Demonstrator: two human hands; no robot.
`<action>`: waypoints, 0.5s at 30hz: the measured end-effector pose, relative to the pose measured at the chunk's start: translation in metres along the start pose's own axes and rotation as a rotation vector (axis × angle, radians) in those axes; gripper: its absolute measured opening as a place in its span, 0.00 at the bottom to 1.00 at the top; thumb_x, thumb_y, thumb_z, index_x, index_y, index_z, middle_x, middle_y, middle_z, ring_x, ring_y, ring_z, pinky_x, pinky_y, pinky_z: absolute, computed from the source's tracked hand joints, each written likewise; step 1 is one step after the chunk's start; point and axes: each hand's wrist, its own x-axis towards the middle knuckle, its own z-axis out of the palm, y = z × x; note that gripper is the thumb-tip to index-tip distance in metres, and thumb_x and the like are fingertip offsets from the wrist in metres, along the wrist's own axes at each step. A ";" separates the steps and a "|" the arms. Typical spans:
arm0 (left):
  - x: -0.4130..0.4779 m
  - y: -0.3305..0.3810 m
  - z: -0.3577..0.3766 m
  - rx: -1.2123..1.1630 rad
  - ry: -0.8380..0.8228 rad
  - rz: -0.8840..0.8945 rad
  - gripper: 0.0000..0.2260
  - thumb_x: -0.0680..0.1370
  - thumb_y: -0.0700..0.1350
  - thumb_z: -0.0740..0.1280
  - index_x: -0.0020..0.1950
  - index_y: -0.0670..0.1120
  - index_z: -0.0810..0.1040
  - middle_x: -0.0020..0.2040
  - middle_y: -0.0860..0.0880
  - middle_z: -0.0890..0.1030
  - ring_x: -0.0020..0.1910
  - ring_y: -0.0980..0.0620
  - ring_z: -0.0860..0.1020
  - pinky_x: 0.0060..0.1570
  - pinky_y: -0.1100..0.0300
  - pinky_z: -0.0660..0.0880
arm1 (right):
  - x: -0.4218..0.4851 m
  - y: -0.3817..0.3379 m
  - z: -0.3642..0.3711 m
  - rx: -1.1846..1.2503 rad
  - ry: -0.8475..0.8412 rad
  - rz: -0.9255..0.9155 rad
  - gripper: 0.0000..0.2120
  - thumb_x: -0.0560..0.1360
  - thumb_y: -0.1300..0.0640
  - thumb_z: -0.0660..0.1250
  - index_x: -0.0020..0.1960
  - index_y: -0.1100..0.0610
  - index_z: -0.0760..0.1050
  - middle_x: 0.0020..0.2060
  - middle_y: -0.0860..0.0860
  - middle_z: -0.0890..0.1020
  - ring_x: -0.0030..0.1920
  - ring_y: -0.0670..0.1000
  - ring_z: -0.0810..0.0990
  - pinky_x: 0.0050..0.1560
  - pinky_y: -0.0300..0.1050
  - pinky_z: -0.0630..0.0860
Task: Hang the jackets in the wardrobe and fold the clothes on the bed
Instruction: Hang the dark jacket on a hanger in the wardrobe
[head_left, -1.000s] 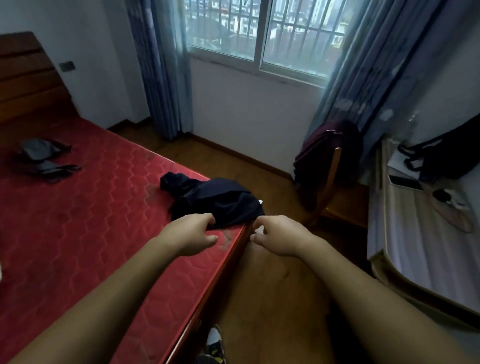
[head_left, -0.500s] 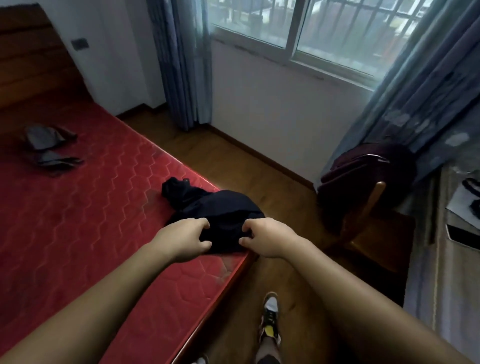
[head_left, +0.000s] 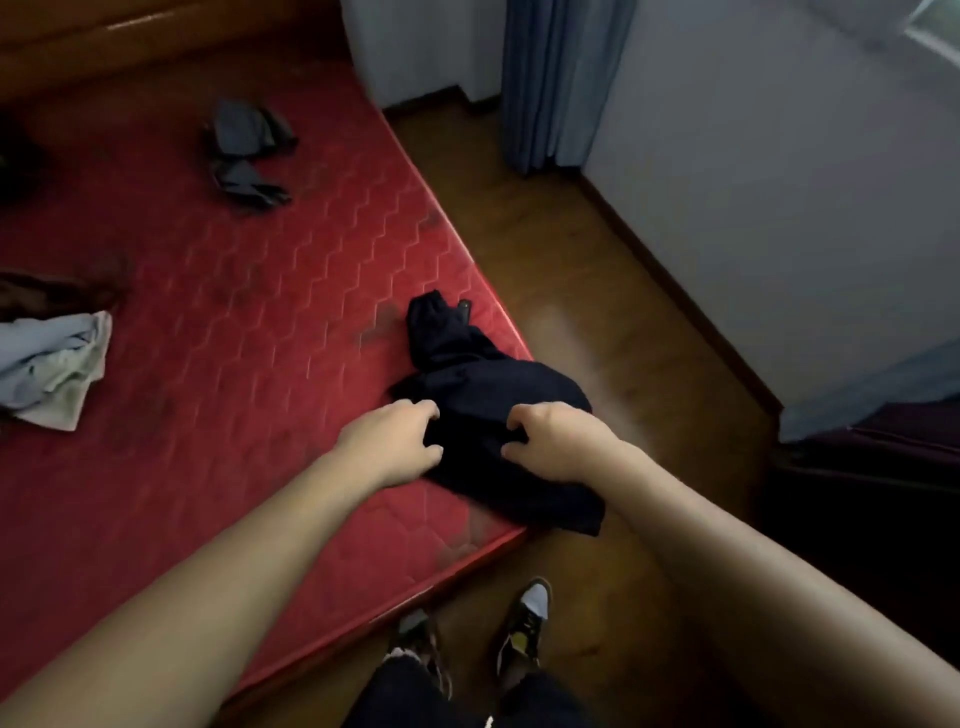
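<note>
Two hands (head_left: 390, 442) (head_left: 551, 441), two shoes (head_left: 525, 626) (head_left: 415, 642), one bed (head_left: 249, 322)

A brown wooden floor (head_left: 597, 291) was laid across the middle and right of the scene, reaching the far corner. A white wall (head_left: 779, 156) on the right was edged at its foot by a dark skirting board (head_left: 675, 296). A blue curtain (head_left: 550, 83) was hung at the far end, down to the floor. A second curtain's hem (head_left: 872, 384) was seen at the right edge.
</note>
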 end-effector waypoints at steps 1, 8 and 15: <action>0.015 -0.004 0.005 -0.007 -0.003 -0.013 0.24 0.77 0.56 0.66 0.72 0.55 0.68 0.65 0.51 0.76 0.62 0.47 0.77 0.57 0.47 0.77 | 0.015 0.006 0.004 0.002 -0.009 -0.009 0.20 0.78 0.42 0.65 0.66 0.52 0.74 0.58 0.52 0.80 0.58 0.57 0.79 0.52 0.52 0.77; 0.145 -0.050 0.091 0.002 -0.110 -0.129 0.22 0.78 0.53 0.65 0.72 0.53 0.67 0.63 0.48 0.75 0.61 0.42 0.78 0.52 0.49 0.76 | 0.133 0.050 0.078 -0.007 -0.110 0.019 0.24 0.77 0.42 0.65 0.69 0.52 0.71 0.59 0.54 0.75 0.59 0.61 0.77 0.53 0.54 0.76; 0.271 -0.092 0.184 0.020 -0.110 -0.218 0.28 0.77 0.48 0.67 0.76 0.51 0.61 0.68 0.44 0.68 0.66 0.39 0.71 0.56 0.44 0.74 | 0.259 0.088 0.177 -0.167 -0.093 0.079 0.37 0.78 0.41 0.67 0.79 0.51 0.53 0.75 0.58 0.59 0.72 0.63 0.62 0.60 0.60 0.72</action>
